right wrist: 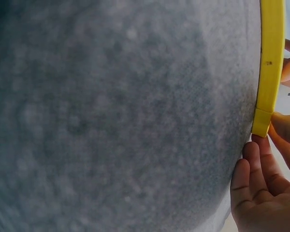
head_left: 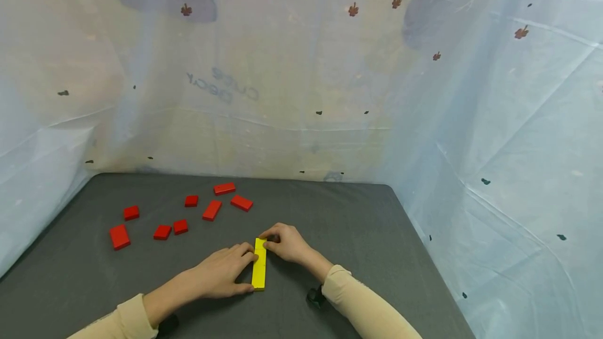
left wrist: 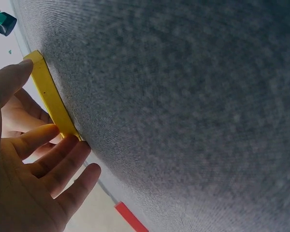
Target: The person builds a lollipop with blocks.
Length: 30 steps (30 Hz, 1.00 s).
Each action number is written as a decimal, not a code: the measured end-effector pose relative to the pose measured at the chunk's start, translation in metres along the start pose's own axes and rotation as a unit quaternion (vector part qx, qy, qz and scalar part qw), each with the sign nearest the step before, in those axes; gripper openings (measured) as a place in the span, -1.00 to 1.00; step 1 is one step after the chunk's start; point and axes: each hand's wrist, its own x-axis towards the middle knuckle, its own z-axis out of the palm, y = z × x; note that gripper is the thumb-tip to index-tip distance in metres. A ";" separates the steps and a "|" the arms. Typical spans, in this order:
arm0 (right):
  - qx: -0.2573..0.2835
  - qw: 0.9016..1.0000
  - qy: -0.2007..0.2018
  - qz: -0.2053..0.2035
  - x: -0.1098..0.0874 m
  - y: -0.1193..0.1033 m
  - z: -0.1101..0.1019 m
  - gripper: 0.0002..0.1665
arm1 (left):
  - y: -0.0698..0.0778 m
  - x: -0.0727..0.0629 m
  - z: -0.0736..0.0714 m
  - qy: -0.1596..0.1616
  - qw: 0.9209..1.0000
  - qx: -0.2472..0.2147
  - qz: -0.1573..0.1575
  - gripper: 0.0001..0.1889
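Yellow blocks (head_left: 258, 278) lie end to end in a narrow row on the dark grey table, with fine seams across the top. My left hand (head_left: 219, 272) spreads along the row's left side, its thumb at the near end and fingertips at the edge farther up. In the left wrist view, the left fingers (left wrist: 70, 164) are only slightly bent. My right hand (head_left: 288, 244) pinches the short yellow block (right wrist: 262, 123) at the far end between thumb and fingers. That block sits flush against the longer yellow piece (right wrist: 270, 63).
Several red blocks (head_left: 212, 210) lie scattered on the table's back left, some long, some short. The nearest long one is a red block (head_left: 242, 203) beyond the yellow row. A printed plastic curtain (head_left: 292, 145) hangs along the table's (head_left: 358, 234) back and sides.
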 end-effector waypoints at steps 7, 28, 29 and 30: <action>-0.001 1.000 0.002 0.001 -0.001 0.002 -0.001 -0.73 | 0.000 0.002 0.002 0.001 1.000 0.001 0.000 -0.33; -0.015 0.999 0.022 -0.046 -0.030 -0.008 -0.016 -0.60 | -0.039 0.007 -0.016 0.145 0.989 -0.022 -0.008 -0.55; -0.028 0.998 0.017 -0.049 -0.033 -0.009 -0.016 -0.58 | -0.043 0.009 -0.017 0.160 0.987 -0.019 -0.009 -0.57; -0.041 0.998 0.012 -0.053 -0.036 -0.011 -0.016 -0.56 | -0.047 0.011 -0.019 0.173 0.985 -0.016 -0.012 -0.57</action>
